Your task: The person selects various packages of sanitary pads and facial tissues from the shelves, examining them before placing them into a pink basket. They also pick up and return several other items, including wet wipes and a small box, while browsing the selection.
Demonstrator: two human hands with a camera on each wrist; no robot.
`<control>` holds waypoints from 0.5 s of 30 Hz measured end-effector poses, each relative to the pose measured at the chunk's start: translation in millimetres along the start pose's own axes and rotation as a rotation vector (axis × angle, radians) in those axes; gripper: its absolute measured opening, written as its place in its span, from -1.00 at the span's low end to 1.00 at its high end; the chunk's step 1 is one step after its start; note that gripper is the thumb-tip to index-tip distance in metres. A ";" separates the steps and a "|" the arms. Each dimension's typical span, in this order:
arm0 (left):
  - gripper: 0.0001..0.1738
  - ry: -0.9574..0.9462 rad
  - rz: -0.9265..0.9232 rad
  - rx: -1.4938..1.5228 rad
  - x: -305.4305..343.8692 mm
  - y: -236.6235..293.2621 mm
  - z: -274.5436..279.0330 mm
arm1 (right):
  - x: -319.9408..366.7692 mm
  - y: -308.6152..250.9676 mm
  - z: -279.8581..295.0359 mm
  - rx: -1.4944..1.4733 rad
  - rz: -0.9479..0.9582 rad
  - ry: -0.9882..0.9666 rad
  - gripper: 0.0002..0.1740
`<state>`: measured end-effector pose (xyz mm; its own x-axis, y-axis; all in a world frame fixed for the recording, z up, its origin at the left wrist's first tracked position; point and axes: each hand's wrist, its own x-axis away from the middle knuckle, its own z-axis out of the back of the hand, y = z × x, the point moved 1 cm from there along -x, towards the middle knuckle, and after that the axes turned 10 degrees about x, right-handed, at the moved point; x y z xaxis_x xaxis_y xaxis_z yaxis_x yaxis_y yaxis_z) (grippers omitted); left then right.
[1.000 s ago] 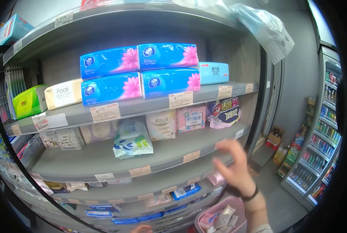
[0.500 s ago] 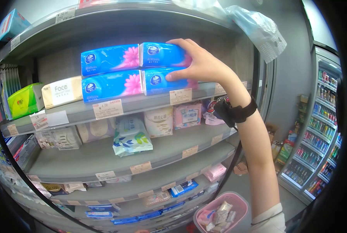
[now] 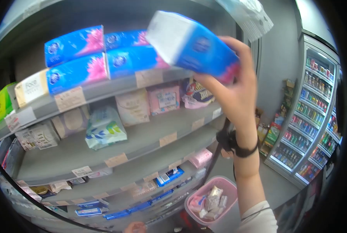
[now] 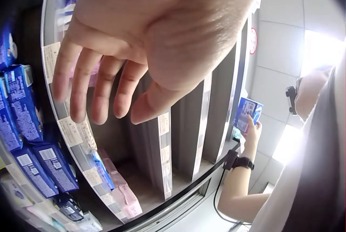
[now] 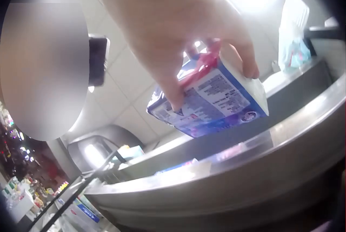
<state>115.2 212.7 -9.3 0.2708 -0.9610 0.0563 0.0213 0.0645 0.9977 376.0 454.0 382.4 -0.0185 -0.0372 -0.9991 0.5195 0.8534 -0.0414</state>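
Our right hand (image 3: pixel 237 95) clamps a tilted blue tissue pack (image 3: pixel 200 48) by the shelf's (image 3: pixel 111 86) front edge, toward its right corner; our left hand (image 4: pixel 146 37) has its fingers apart.

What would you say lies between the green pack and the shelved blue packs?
A cream pack marked Face stands between them, in the head view.

In the head view, print on the tilted blue pack (image 3: pixel 204 50) and shelf labels (image 3: pixel 70 99) is blurred.
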 end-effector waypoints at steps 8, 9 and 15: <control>-0.77 -0.007 -0.047 -0.032 -9.9 28.8 -11.3 | 194.5 12.7 115.9 0.333 -0.598 -0.559 -0.29; -0.77 -0.019 -0.014 -0.037 -12.4 17.8 -10.4 | 224.7 22.0 120.0 0.365 -0.636 -0.627 -0.34; -0.80 -0.016 -0.059 -0.004 -25.5 -3.2 -17.8 | 432.6 56.6 154.2 0.723 -0.885 -1.041 -0.35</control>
<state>125.4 241.7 -14.7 0.2538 -0.9673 -0.0022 0.0406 0.0083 0.9991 529.1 406.1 -51.7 -0.1097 -0.9736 -0.2002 0.9582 -0.0501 -0.2817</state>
